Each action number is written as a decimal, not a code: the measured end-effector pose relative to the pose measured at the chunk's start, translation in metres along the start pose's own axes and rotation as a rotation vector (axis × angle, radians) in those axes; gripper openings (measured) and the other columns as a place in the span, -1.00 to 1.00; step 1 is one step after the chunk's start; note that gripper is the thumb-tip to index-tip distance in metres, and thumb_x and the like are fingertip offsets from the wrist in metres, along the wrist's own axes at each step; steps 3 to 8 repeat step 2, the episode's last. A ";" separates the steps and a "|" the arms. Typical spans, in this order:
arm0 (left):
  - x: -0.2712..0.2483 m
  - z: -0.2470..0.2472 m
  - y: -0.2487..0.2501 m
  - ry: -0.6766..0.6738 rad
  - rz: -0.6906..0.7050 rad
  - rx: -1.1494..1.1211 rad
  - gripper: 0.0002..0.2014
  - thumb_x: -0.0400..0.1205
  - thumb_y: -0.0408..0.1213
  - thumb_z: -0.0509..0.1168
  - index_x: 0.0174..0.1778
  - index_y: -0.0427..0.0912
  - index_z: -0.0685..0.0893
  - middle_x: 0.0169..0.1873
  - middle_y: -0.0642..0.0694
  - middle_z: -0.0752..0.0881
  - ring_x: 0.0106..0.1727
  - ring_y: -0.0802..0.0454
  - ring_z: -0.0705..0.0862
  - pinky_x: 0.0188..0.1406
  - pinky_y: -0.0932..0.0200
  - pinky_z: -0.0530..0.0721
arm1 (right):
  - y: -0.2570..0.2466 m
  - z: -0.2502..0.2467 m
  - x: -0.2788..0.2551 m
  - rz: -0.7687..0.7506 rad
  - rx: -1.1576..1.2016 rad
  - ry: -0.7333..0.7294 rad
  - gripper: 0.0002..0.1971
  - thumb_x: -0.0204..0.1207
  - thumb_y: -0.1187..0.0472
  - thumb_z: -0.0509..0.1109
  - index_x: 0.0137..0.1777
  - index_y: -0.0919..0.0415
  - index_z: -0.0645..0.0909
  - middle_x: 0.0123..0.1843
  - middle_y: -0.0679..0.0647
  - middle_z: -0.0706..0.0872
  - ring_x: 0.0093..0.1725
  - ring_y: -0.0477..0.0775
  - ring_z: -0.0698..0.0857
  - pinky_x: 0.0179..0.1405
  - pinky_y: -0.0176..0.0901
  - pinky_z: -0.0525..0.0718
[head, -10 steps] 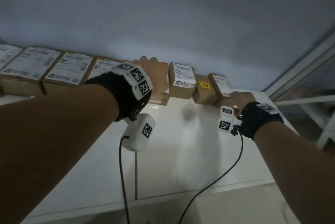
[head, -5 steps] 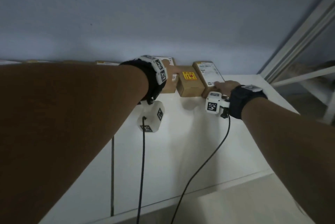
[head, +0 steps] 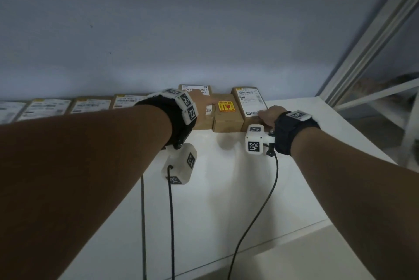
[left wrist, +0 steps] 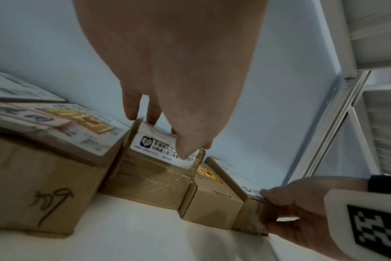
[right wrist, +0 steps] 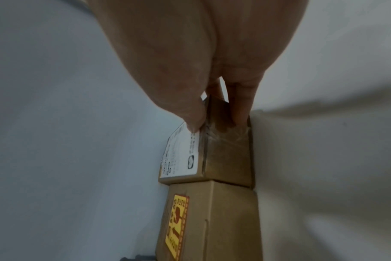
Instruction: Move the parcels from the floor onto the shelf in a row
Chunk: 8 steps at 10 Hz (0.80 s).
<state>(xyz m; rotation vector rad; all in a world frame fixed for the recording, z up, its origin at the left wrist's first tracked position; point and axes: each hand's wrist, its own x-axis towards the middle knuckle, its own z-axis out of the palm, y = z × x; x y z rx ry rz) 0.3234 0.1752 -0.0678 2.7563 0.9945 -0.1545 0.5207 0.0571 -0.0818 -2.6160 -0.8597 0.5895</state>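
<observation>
Brown cardboard parcels stand in a row along the back wall of the white shelf [head: 226, 189]. My left hand [head: 200, 99] [left wrist: 167, 134] lies over a taped parcel [head: 196, 89] [left wrist: 154, 173], fingers hooked over its far edge and thumb on its white label. Beside it is a small parcel with a yellow sticker [head: 225, 109] [left wrist: 210, 203] [right wrist: 212, 220]. My right hand [head: 268, 115] [left wrist: 286, 208] [right wrist: 219, 120] pinches the near corner of the rightmost parcel [head: 249, 102] [right wrist: 225, 155], thumb on its label. That parcel touches the yellow-sticker one.
More labelled parcels [head: 90, 104] continue the row to the left, including a larger box with handwriting [left wrist: 33, 185]. A white shelf upright [head: 371, 37] rises at the right. The shelf's front edge [head: 249, 248] is near me. Black cables [head: 170, 211] hang from both wrists.
The view has swung to the right end of the row. My left hand moved right, from a mid-row parcel onto the taped parcel. My right hand has stayed on the rightmost parcel.
</observation>
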 end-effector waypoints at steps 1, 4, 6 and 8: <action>-0.018 -0.005 -0.007 0.085 0.038 -0.022 -0.39 0.70 0.02 0.23 0.68 0.09 0.23 0.60 -0.08 0.36 0.52 -0.14 0.42 0.40 0.03 0.40 | 0.006 0.001 -0.003 0.086 0.296 0.038 -0.80 0.65 0.17 0.25 0.03 0.34 0.54 -0.19 0.18 0.65 -0.31 0.14 0.61 -0.45 -0.30 0.59; -0.038 -0.012 -0.015 0.104 -0.015 0.066 -0.30 0.69 0.12 0.20 0.71 0.09 0.08 0.65 -0.16 0.21 0.58 -0.21 0.32 0.57 -0.09 0.33 | 0.015 -0.005 -0.010 0.054 0.595 0.002 -0.59 0.62 0.36 0.27 0.45 0.40 0.38 0.09 0.17 0.51 -0.24 0.01 0.60 -0.43 -0.33 0.71; -0.038 -0.012 -0.015 0.104 -0.015 0.066 -0.30 0.69 0.12 0.20 0.71 0.09 0.08 0.65 -0.16 0.21 0.58 -0.21 0.32 0.57 -0.09 0.33 | 0.015 -0.005 -0.010 0.054 0.595 0.002 -0.59 0.62 0.36 0.27 0.45 0.40 0.38 0.09 0.17 0.51 -0.24 0.01 0.60 -0.43 -0.33 0.71; -0.038 -0.012 -0.015 0.104 -0.015 0.066 -0.30 0.69 0.12 0.20 0.71 0.09 0.08 0.65 -0.16 0.21 0.58 -0.21 0.32 0.57 -0.09 0.33 | 0.015 -0.005 -0.010 0.054 0.595 0.002 -0.59 0.62 0.36 0.27 0.45 0.40 0.38 0.09 0.17 0.51 -0.24 0.01 0.60 -0.43 -0.33 0.71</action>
